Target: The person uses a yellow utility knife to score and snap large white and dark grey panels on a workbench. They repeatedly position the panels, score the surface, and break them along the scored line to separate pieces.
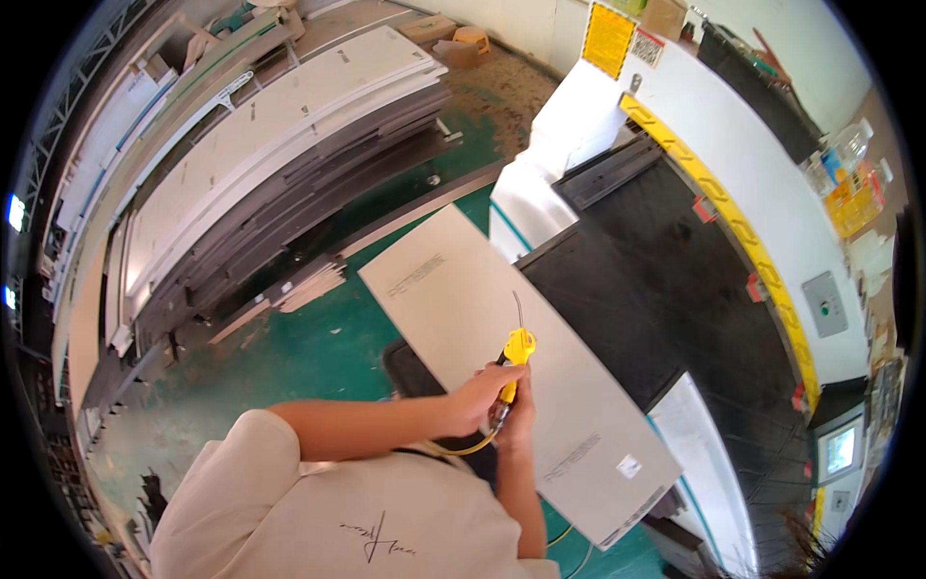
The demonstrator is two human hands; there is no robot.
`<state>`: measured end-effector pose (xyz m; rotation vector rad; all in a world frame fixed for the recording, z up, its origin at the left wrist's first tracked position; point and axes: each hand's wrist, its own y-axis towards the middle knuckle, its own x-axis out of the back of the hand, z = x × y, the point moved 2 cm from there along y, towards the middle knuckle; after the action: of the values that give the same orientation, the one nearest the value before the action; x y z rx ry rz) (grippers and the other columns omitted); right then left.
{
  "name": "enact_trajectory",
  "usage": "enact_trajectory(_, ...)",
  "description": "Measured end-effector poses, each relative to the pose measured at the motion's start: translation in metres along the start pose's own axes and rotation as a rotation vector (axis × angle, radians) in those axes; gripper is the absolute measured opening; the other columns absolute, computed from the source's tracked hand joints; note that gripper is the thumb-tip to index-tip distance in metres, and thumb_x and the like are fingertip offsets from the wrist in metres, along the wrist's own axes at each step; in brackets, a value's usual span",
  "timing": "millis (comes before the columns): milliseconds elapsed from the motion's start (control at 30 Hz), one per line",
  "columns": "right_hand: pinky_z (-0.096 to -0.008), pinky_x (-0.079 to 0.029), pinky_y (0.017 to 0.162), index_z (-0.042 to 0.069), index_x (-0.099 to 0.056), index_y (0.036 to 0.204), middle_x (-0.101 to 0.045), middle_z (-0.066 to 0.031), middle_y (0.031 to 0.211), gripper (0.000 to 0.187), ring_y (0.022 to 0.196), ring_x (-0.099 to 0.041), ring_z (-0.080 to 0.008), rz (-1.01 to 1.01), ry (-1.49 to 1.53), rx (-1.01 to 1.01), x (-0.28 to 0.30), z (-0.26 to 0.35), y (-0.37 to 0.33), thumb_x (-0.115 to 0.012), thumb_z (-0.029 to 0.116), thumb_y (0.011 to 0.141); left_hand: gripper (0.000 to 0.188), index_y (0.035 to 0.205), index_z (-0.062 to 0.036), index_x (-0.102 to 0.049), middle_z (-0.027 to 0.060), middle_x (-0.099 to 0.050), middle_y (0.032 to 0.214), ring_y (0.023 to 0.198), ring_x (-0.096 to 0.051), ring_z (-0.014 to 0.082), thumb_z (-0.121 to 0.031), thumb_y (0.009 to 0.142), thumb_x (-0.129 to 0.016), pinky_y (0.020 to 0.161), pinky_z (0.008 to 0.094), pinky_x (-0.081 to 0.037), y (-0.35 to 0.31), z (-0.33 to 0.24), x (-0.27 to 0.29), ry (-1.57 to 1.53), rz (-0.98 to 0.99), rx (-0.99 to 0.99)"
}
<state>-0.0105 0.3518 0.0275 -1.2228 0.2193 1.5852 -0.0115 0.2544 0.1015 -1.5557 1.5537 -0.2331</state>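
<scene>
Together, both hands [497,400] clamped on yellow air gun [516,352], handle hidden, over grey panel [502,376]

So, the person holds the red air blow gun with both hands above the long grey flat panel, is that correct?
Not quite: the air blow gun is yellow, not red, as the head view shows. The rest holds: the left hand and the right hand both grip it above the long grey flat panel.

One head-worn fisheye looks steeply down, close over the person's chest and forearms
</scene>
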Motion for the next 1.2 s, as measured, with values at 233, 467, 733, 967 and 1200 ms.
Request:
enact_trajectory(233, -0.0294, -0.056, 0.061, 0.005, -0.037, 0.159, -0.067, -0.0099, 0.102, 0.055, 0.082, -0.067, -0.0191, 0.151, -0.525, -0.222, -0.076, 0.028, -0.033, -0.042, 0.035, 0.113, 0.068, 0.14, -0.0075, -0.058, 0.0223, -0.054, 0.146, 0.138, -0.048, 0.0419, -0.012, 0.074, -0.072, 0.113, 0.0528, -0.04, -0.013, -0.094, 0.218, 1.779, -0.4, -0.748)
enact_trajectory(467, -0.0265, -0.054, 0.063, 0.013, -0.033, 0.163, -0.064, -0.0059, 0.103, 0.059, 0.082, -0.063, -0.0126, -0.325, -0.688, -0.378, -0.07, 0.025, -0.15, -0.043, 0.043, 0.113, 0.094, 0.155, -0.0057, -0.042, 0.0217, -0.024, 0.169, 0.158, -0.017, 0.0426, 0.002, 0.068, -0.076, 0.127, 0.0621, -0.015, 0.061, -0.116, 0.279, 1.963, 0.002, -0.963)
enact_trajectory(733, -0.0238, -0.037, 0.043, 0.018, -0.056, 0.144, -0.054, 0.0026, 0.075, 0.039, 0.052, -0.048, -0.0071, -1.732, -0.482, 0.316, -0.015, -0.02, -0.36, -0.049, 0.038, 0.111, 0.074, 0.146, -0.008, -0.053, 0.0196, -0.035, 0.164, 0.155, -0.026, 0.0418, 0.009, 0.075, -0.063, 0.124, 0.0666, -0.021, 0.068, -0.096, 0.226, 2.045, 0.55, -1.125)
enact_trajectory(967, -0.0217, -0.038, 0.056, 0.005, -0.055, 0.141, -0.063, 0.001, 0.081, 0.045, 0.065, -0.048, -0.005, -0.538, -0.511, -0.122, -0.113, -0.027, -0.264, -0.048, 0.038, 0.111, 0.074, 0.149, -0.0094, -0.052, 0.0185, -0.037, 0.163, 0.153, -0.03, 0.0424, 0.008, 0.077, -0.062, 0.124, 0.0659, -0.022, 0.058, -0.127, 0.217, 2.022, 0.628, -1.101)
enact_trajectory(1200, -0.0247, -0.038, 0.051, -0.002, -0.059, 0.128, -0.069, -0.0071, 0.084, 0.063, 0.059, -0.053, -0.0099, -0.343, -0.49, 0.123, -0.129, -0.01, -0.247, -0.046, 0.056, 0.108, 0.053, 0.133, -0.0091, -0.067, 0.0171, -0.066, 0.136, 0.124, -0.064, 0.0356, -0.004, 0.08, -0.068, 0.103, 0.0435, -0.053, -0.002, -0.311, 0.097, 1.915, 0.856, -0.644)
